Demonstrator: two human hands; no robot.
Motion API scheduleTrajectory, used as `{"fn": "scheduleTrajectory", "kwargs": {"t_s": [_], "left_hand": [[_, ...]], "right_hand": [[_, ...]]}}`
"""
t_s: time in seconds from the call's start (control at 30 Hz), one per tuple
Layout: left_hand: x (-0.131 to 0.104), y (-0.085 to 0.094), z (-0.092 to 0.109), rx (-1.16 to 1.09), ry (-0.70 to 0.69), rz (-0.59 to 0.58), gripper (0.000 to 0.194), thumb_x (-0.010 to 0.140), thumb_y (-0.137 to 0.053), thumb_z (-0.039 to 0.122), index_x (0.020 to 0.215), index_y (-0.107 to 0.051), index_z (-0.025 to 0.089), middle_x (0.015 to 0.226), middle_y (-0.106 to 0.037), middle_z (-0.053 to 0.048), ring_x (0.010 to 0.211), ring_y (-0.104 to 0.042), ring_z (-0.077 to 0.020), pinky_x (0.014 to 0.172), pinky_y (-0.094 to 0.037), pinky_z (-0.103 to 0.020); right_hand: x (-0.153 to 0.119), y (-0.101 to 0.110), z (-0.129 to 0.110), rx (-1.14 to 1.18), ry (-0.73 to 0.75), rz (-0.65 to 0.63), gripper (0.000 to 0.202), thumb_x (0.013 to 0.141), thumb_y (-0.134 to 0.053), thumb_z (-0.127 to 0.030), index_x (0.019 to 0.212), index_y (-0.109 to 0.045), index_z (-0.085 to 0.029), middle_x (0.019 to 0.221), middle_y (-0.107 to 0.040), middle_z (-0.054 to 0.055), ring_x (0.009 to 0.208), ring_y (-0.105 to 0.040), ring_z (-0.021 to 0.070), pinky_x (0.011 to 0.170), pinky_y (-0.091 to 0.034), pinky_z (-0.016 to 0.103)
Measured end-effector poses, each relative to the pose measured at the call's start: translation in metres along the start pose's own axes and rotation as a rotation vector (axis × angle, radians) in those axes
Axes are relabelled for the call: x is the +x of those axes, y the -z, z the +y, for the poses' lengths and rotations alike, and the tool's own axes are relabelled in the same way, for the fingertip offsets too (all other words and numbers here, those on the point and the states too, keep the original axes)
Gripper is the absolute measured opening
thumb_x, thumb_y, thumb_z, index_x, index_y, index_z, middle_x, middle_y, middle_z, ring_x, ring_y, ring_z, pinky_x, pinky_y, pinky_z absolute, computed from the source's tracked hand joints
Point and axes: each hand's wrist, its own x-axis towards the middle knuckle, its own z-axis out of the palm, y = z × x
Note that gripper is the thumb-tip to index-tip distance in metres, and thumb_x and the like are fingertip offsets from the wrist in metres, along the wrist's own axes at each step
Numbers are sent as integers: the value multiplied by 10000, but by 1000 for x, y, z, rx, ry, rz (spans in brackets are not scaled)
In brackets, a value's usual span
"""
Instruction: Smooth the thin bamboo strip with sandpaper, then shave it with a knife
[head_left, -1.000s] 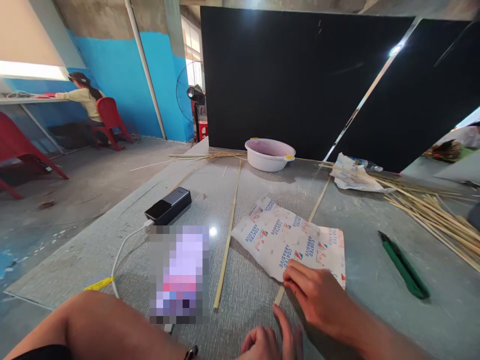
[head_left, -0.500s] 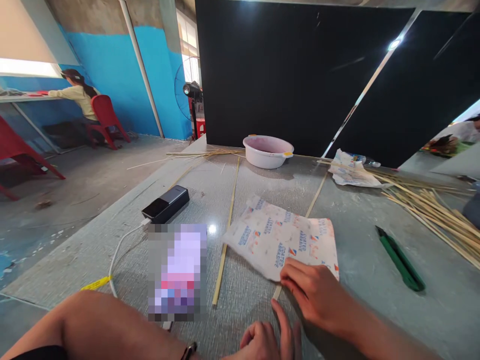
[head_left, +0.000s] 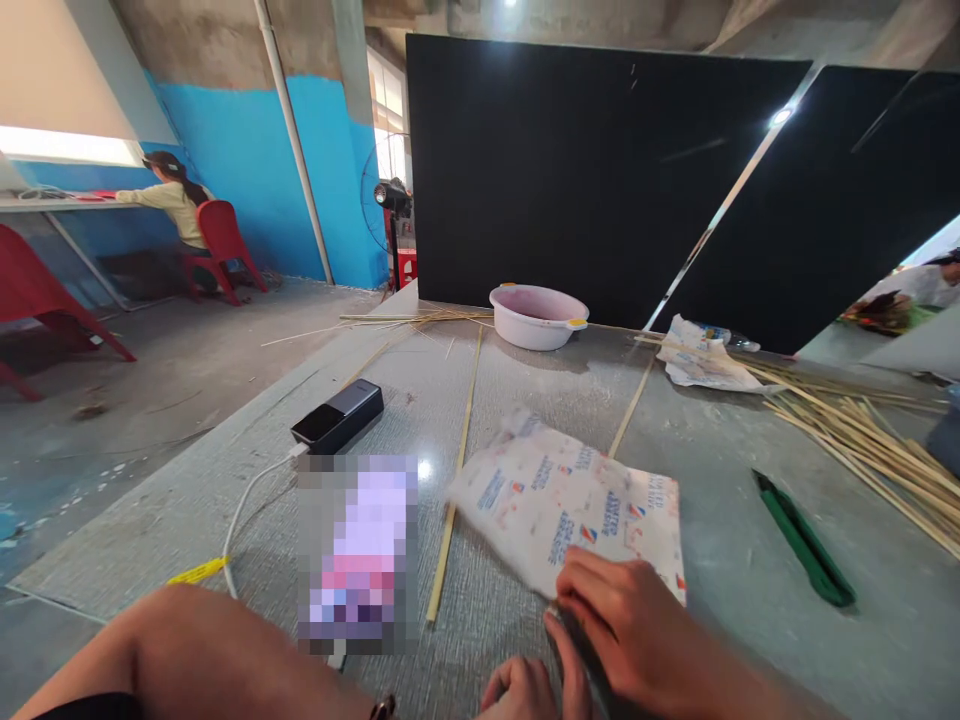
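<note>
A sheet of sandpaper (head_left: 592, 500), white printed backing upward, lies across a thin bamboo strip (head_left: 632, 410). My right hand (head_left: 622, 610) has its fingers closed on the sheet's near edge, over the strip. At the bottom, my left hand (head_left: 536, 680) has one finger stretched forward, its tip pressing where the strip's near end comes out beside my right hand. Its other fingers are curled. The strip's middle is hidden under the sheet. Another bamboo strip (head_left: 454, 510) lies left of the sandpaper, touching its left corner.
Left are a blurred-out phone (head_left: 360, 550) and a black power bank (head_left: 337, 415) with a white cable. A green utility knife (head_left: 802, 540) and several bamboo strips (head_left: 862, 430) lie right. A white basin (head_left: 536, 320) and crumpled paper (head_left: 701, 355) are farther back. A person (head_left: 176, 200) sits far left.
The view has tilted up, so everything sits lower. My left fingertip is closer to my right hand, and less of the strip's near end shows. The sandpaper's far left part is blurred.
</note>
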Motion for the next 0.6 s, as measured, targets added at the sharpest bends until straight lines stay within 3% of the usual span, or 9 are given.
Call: {"fn": "scheduleTrajectory", "kwargs": {"t_s": [0.07,0.23,0.37,0.5,0.6], "left_hand": [[1,0,0,-13,-2,-5,195,1117,-357,202,975,-488,226,861,-741,-14,357,-394,-84,363,-243,-268],[2,1,-3,-17,70,30,186,1103,-380,175,953,-478,225,898,-752,-15,344,-383,-71,348,-249,-255],[2,6,-7,40,-29,-43,159,1089,-369,146,1134,-497,228,887,-736,1,368,-412,-80,371,-287,-231],[2,6,-9,59,-47,-52,244,1073,-416,153,1294,-485,228,921,-734,3,359,-392,-72,366,-283,-225],[1,5,-7,80,-95,-71,298,1086,-401,179,1374,-462,231,936,-736,-6,353,-388,-76,358,-278,-228]], "right_hand": [[0,-1,-1,38,19,-21,258,1035,-454,-99,915,-661,-194,919,-704,63,772,-664,195,668,-396,322],[2,3,5,-27,-71,72,290,1079,-414,-131,926,-654,-188,910,-696,74,797,-668,216,690,-409,335],[2,6,0,90,-9,-32,258,1042,-454,-122,919,-669,-197,915,-704,57,780,-668,196,682,-419,322],[3,7,1,29,-36,33,273,1044,-433,-122,908,-659,-189,886,-691,63,774,-663,211,678,-408,335],[3,7,2,24,-15,-3,280,1032,-434,-95,892,-657,-190,894,-695,61,754,-655,200,662,-392,334]]}}
